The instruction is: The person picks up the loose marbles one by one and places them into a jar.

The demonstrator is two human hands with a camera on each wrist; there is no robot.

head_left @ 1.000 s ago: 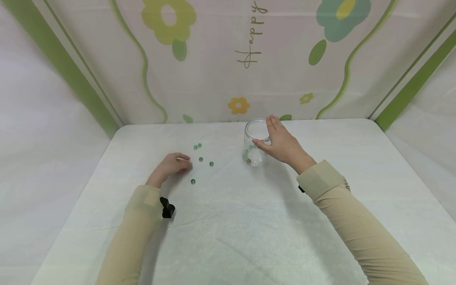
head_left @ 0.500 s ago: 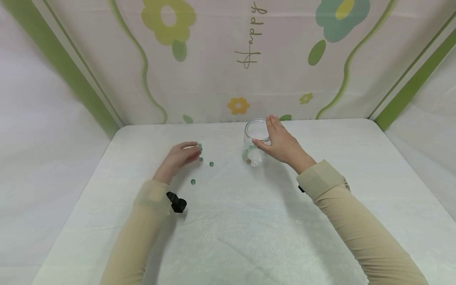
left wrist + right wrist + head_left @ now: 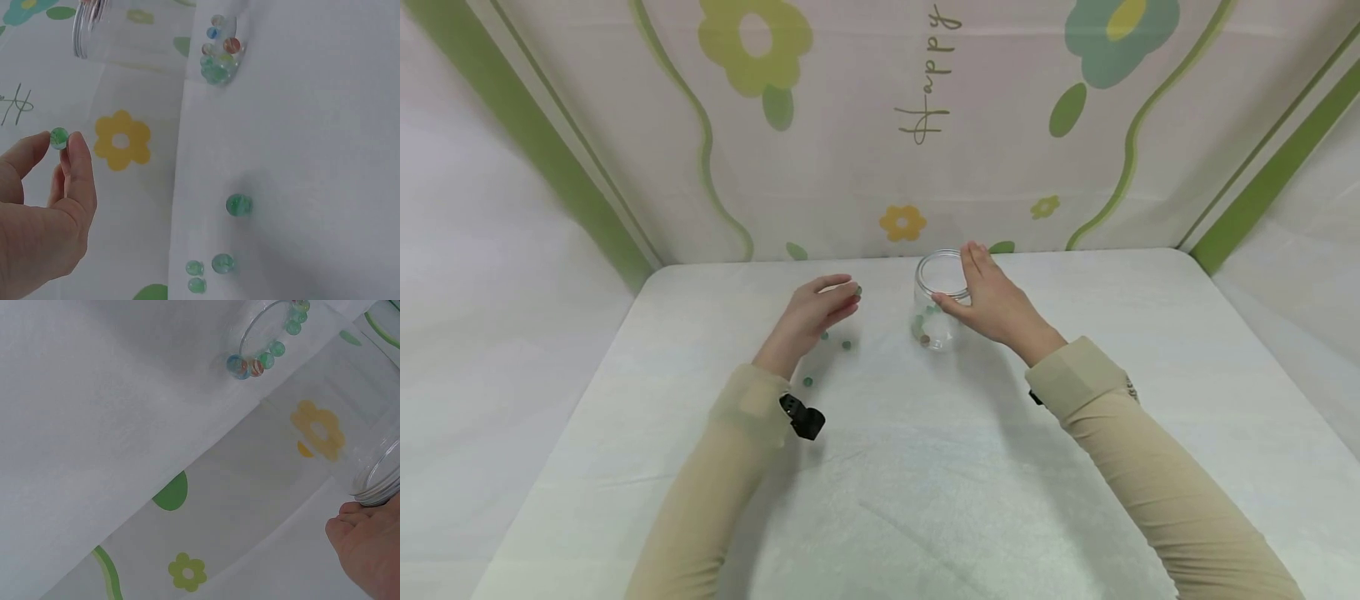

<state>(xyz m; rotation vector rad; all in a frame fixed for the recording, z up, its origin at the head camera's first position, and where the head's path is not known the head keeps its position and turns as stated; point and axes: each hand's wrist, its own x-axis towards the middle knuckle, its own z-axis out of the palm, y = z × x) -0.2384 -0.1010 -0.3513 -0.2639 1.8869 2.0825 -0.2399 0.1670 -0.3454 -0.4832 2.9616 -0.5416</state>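
Note:
My left hand (image 3: 820, 310) pinches a green glass marble (image 3: 59, 138) between thumb and fingertips, raised above the table to the left of the jar. The clear jar (image 3: 925, 312) stands upright near the table's back edge. At its mouth my right hand (image 3: 1000, 304) holds the rim, thumb at the front and fingers along the right side. Inside, on the jar's bottom, lie several marbles, mostly green (image 3: 215, 74), with an orange-brown one (image 3: 232, 45) and a blue one (image 3: 213, 32) among them.
Several loose green marbles lie on the white-covered table (image 3: 887, 467) below and left of my left hand, one of them a green marble (image 3: 808, 382) toward the front. A flower-printed cloth backdrop (image 3: 842, 150) rises close behind the jar.
My left hand has picked up a marble from the back pair and moved right and up with it, toward the jar. The right hand and jar have stayed in place.

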